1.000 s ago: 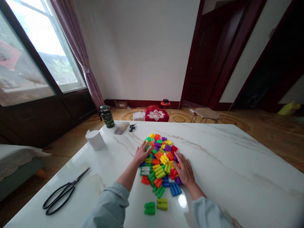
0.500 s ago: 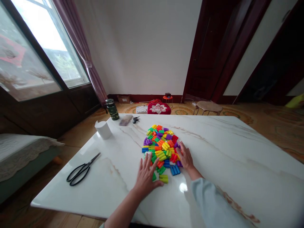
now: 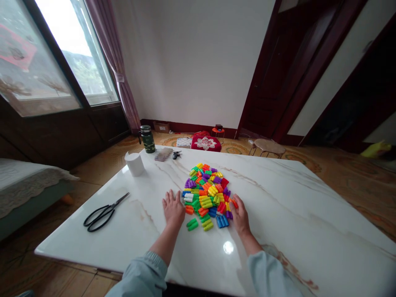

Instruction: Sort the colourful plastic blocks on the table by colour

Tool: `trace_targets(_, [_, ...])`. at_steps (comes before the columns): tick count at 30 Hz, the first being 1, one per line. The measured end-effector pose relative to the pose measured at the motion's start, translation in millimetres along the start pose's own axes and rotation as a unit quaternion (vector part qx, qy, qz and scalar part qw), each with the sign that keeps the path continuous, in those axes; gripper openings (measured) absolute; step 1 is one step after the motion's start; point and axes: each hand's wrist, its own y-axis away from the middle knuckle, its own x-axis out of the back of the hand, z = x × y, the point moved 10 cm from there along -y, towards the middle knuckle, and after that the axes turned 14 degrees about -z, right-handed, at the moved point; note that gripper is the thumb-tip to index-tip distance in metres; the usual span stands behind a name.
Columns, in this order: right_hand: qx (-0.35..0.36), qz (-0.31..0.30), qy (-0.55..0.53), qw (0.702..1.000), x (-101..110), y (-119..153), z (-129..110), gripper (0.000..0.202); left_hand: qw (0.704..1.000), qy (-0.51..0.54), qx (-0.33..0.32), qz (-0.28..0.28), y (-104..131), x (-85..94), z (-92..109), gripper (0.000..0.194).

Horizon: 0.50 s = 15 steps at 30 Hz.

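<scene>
A heap of colourful ridged plastic toy blocks (image 3: 208, 194) lies on the white marble-patterned table (image 3: 278, 206). Flat on the table at the heap's left edge rests my left hand (image 3: 173, 209), its fingers spread and nothing in it. At the right edge, the thumb and fingers of my right hand (image 3: 241, 215) are closed around an orange block (image 3: 234, 203). A green block (image 3: 192, 224), a yellow-green block (image 3: 207, 224) and a blue block (image 3: 222, 221) lie along the near side of the heap.
Black-handled scissors (image 3: 103, 214) lie at the left. Farther back stand a white paper roll (image 3: 135, 164) and a camouflage bottle (image 3: 147, 139), with a blurred-out item (image 3: 163, 154) and keys (image 3: 177, 155) beside them. A stool (image 3: 268, 146) stands beyond the table.
My left hand has moved left, off the front of the heap, uncovering blocks there. My right hand has shifted slightly down, and an orange block now shows between its fingers.
</scene>
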Motion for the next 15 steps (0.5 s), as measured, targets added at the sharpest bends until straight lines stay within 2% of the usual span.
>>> trace_targets(3, [0.125,-0.005,0.081,0.989,-5.5,3.9,-61.4,0.037,1.000,-0.015,0.000,0.005,1.7,0.4,1.6,0.048])
trace_targets(5, [0.187,-0.079,0.144,0.969,-29.3,7.6,-99.9,0.038,1.000,-0.008,-0.004,0.006,3.5,3.0,2.4,0.045])
trace_targets(7, [0.204,-0.155,0.215,0.943,-56.8,10.9,-120.9,0.052,1.000,0.015,-0.020,0.002,5.2,5.2,3.9,0.045])
trace_targets(9, [0.199,-0.195,0.269,0.922,-77.2,12.8,-126.4,0.060,0.997,0.051,-0.052,-0.003,7.2,6.2,6.7,0.047])
trace_targets(11, [0.194,-0.201,0.300,0.912,-88.8,13.4,-123.9,0.058,0.991,0.089,-0.104,-0.011,10.0,5.5,12.9,0.051])
trace_targets(15, [0.216,-0.158,0.297,0.917,-88.2,16.0,-123.3,0.041,0.971,0.109,-0.210,-0.039,16.7,-2.4,29.2,0.066])
